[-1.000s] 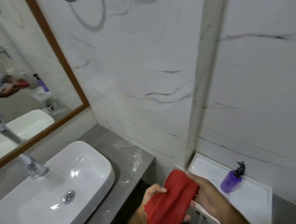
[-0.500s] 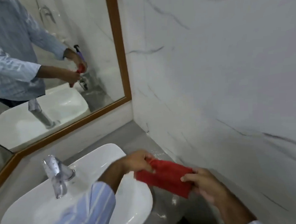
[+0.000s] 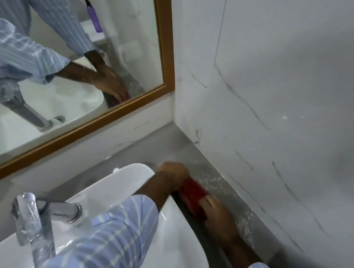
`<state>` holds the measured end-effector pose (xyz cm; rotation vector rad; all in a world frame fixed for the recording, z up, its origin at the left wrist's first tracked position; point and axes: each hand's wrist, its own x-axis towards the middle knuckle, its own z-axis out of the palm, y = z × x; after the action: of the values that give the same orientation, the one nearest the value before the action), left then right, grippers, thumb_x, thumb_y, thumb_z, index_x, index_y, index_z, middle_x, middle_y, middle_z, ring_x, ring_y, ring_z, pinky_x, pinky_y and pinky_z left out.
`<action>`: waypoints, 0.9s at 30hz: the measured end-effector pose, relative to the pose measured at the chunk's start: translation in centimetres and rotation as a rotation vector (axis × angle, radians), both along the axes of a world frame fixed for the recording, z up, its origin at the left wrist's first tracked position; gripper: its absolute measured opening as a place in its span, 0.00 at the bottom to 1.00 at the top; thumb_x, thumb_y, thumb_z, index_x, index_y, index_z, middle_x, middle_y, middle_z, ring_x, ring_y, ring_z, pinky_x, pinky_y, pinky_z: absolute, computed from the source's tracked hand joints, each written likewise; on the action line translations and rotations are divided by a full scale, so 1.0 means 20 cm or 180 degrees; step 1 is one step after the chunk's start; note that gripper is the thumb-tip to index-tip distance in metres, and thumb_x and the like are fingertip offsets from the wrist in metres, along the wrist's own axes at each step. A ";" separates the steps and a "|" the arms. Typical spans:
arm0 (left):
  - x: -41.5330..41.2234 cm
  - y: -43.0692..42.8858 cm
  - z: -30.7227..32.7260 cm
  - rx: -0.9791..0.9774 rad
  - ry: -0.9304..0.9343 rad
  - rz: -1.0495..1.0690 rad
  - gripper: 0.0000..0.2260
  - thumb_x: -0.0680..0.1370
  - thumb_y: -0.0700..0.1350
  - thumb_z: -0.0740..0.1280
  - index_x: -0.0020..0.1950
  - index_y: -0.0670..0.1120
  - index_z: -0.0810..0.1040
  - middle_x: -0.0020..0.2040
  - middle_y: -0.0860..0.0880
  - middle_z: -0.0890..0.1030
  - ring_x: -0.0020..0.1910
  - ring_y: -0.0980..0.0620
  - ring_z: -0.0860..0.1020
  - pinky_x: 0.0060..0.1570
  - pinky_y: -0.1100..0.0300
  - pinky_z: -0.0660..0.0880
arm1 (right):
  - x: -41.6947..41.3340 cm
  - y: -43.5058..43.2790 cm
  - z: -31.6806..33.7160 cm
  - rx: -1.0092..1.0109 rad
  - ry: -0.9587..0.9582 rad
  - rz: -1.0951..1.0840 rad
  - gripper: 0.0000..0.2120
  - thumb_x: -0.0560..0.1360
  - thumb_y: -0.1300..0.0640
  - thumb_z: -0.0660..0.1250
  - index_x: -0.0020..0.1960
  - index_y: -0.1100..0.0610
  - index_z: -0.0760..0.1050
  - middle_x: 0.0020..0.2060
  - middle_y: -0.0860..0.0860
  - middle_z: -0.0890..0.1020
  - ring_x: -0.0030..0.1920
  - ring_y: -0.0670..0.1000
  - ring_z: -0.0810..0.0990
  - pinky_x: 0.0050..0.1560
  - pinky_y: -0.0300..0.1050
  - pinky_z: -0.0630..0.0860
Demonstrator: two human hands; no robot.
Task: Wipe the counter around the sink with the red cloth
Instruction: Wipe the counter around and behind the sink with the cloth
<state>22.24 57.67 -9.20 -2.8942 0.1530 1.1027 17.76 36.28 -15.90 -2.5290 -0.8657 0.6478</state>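
Red cloth (image 3: 192, 195), a soft folded textile, lies pressed flat on the narrow grey stone counter (image 3: 226, 194) between the white ceramic basin (image 3: 177, 232) and the white veined marble wall (image 3: 275, 149); both hands bear on it, the left hand (image 3: 174, 173) at its far end with fingers curled down over the fabric, the right hand (image 3: 215, 211) at its near end with the palm laid over it, though blur hides how its fingers lie; the cloth appears light and limp, so it should conform to the counter and to the seam along the basin's rim, and it is likely to bunch or roll if pushed from one edge only; a flat palm over the folded middle, with fingertips pinning the leading edge, looks the soundest hold; pale specks and droplets (image 3: 211, 180) lie on the counter beside the wall, just past the cloth, and judged by them that strip is not yet wiped; wet stone may let the fabric slide easily; a chrome tap (image 3: 33, 223) stands at the basin's left, well apart from the work.
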 end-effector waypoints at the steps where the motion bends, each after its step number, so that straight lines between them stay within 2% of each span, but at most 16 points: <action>1: 0.00 -0.01 0.00 0.0066 0.0336 -0.0003 0.14 0.81 0.42 0.70 0.66 0.44 0.84 0.68 0.42 0.83 0.68 0.38 0.82 0.68 0.44 0.79 | -0.03 -0.01 -0.03 -0.0136 0.0071 0.0216 0.21 0.79 0.59 0.66 0.72 0.57 0.76 0.72 0.58 0.77 0.73 0.59 0.73 0.75 0.53 0.68; 2: 0.00 -0.01 0.01 0.0106 0.0489 0.0030 0.14 0.81 0.41 0.70 0.66 0.42 0.84 0.69 0.41 0.83 0.68 0.38 0.82 0.71 0.44 0.78 | -0.05 -0.03 -0.05 -0.0205 0.0040 0.0434 0.22 0.79 0.53 0.66 0.72 0.55 0.76 0.71 0.56 0.77 0.73 0.58 0.73 0.75 0.53 0.69; 3: -0.01 0.00 0.02 0.0075 0.0402 0.0171 0.14 0.81 0.41 0.70 0.66 0.43 0.84 0.69 0.41 0.83 0.69 0.39 0.81 0.73 0.44 0.76 | -0.06 -0.06 -0.07 -0.0171 -0.0062 0.0577 0.23 0.77 0.48 0.67 0.70 0.54 0.78 0.69 0.54 0.79 0.70 0.58 0.75 0.71 0.53 0.73; 4: -0.02 0.02 0.04 -0.0047 0.0082 0.0461 0.15 0.80 0.43 0.69 0.67 0.46 0.84 0.69 0.43 0.83 0.71 0.41 0.80 0.76 0.44 0.73 | -0.07 -0.08 -0.08 -0.0030 -0.0161 0.0616 0.22 0.75 0.46 0.68 0.67 0.53 0.80 0.65 0.53 0.81 0.67 0.56 0.77 0.67 0.53 0.78; 6: -0.12 0.09 0.08 -0.0223 -0.0914 0.1127 0.18 0.80 0.49 0.67 0.70 0.54 0.80 0.73 0.49 0.80 0.76 0.45 0.74 0.81 0.43 0.62 | -0.03 -0.08 -0.10 0.0298 -0.0435 0.0611 0.19 0.74 0.50 0.68 0.63 0.53 0.82 0.62 0.52 0.83 0.64 0.55 0.80 0.61 0.53 0.82; 7: -0.19 0.12 0.09 -0.0177 -0.1349 0.1420 0.20 0.82 0.54 0.66 0.74 0.55 0.77 0.76 0.50 0.77 0.78 0.47 0.71 0.83 0.43 0.59 | 0.01 -0.06 -0.11 0.0376 -0.0607 0.0634 0.18 0.75 0.53 0.68 0.63 0.54 0.82 0.64 0.52 0.83 0.66 0.55 0.80 0.62 0.55 0.82; 9: -0.35 0.16 0.08 -0.0083 -0.1911 0.2124 0.30 0.82 0.64 0.62 0.81 0.52 0.69 0.82 0.49 0.70 0.83 0.46 0.64 0.86 0.42 0.52 | 0.08 0.06 -0.13 0.0352 -0.0872 0.0819 0.21 0.78 0.56 0.67 0.70 0.57 0.78 0.71 0.55 0.79 0.74 0.57 0.76 0.73 0.58 0.76; 10: -0.41 0.16 0.06 -0.0070 -0.1930 0.2458 0.36 0.82 0.69 0.59 0.84 0.50 0.64 0.85 0.47 0.65 0.86 0.44 0.59 0.87 0.41 0.48 | 0.11 0.13 -0.16 0.0263 -0.0955 0.0986 0.24 0.81 0.54 0.65 0.75 0.59 0.73 0.76 0.55 0.74 0.78 0.57 0.70 0.79 0.57 0.67; 12: -0.50 0.13 0.03 0.0022 -0.1807 0.2775 0.46 0.78 0.76 0.48 0.88 0.48 0.52 0.89 0.46 0.52 0.89 0.44 0.49 0.87 0.40 0.43 | 0.16 0.25 -0.20 0.0066 -0.0896 0.1328 0.28 0.86 0.49 0.55 0.83 0.59 0.58 0.84 0.55 0.60 0.84 0.55 0.55 0.84 0.56 0.52; 13: -0.51 0.11 0.00 0.0052 -0.1828 0.2826 0.47 0.77 0.76 0.44 0.89 0.48 0.48 0.89 0.47 0.47 0.89 0.44 0.45 0.87 0.39 0.42 | 0.17 0.29 -0.23 -0.0003 -0.0843 0.1433 0.30 0.87 0.47 0.50 0.84 0.59 0.53 0.85 0.55 0.54 0.85 0.54 0.49 0.85 0.55 0.48; 15: -0.50 0.08 -0.05 0.0083 -0.1984 0.2853 0.46 0.77 0.74 0.40 0.89 0.48 0.44 0.89 0.46 0.43 0.89 0.43 0.42 0.86 0.36 0.44 | 0.20 0.36 -0.29 -0.0020 -0.0867 0.1533 0.31 0.87 0.45 0.47 0.85 0.59 0.49 0.85 0.55 0.51 0.85 0.53 0.45 0.85 0.53 0.45; 18: -0.49 0.06 -0.11 0.0166 -0.2198 0.2843 0.48 0.76 0.73 0.28 0.89 0.46 0.44 0.89 0.44 0.43 0.89 0.42 0.43 0.85 0.33 0.46 | 0.32 0.48 -0.32 -0.0090 -0.1026 0.1432 0.32 0.87 0.43 0.46 0.85 0.60 0.49 0.85 0.56 0.50 0.85 0.55 0.46 0.85 0.54 0.45; 20: -0.49 0.07 -0.14 0.0194 -0.2258 0.2803 0.50 0.74 0.74 0.25 0.89 0.47 0.45 0.89 0.44 0.45 0.89 0.41 0.44 0.85 0.32 0.46 | 0.47 0.52 -0.33 -0.0182 -0.1065 0.1028 0.33 0.87 0.43 0.48 0.85 0.60 0.48 0.85 0.57 0.50 0.85 0.56 0.47 0.84 0.55 0.47; 23: -0.49 0.08 -0.16 0.0228 -0.2285 0.2769 0.46 0.78 0.72 0.33 0.89 0.47 0.47 0.89 0.44 0.46 0.89 0.41 0.45 0.85 0.32 0.46 | 0.64 0.43 -0.33 -0.0245 -0.1050 0.0594 0.33 0.86 0.45 0.53 0.84 0.62 0.52 0.84 0.59 0.55 0.84 0.58 0.53 0.84 0.56 0.52; 27: -0.49 0.09 -0.16 0.0264 -0.2250 0.2737 0.45 0.78 0.71 0.35 0.89 0.46 0.47 0.89 0.44 0.46 0.89 0.41 0.45 0.85 0.31 0.45 | 0.54 0.10 -0.32 -0.0246 -0.1271 0.0831 0.31 0.85 0.47 0.57 0.82 0.63 0.60 0.83 0.59 0.62 0.83 0.58 0.59 0.80 0.58 0.62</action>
<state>12.35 59.39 -12.32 -3.0695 -1.1866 -0.0038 28.49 38.32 -22.22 -2.6854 -1.3471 0.2506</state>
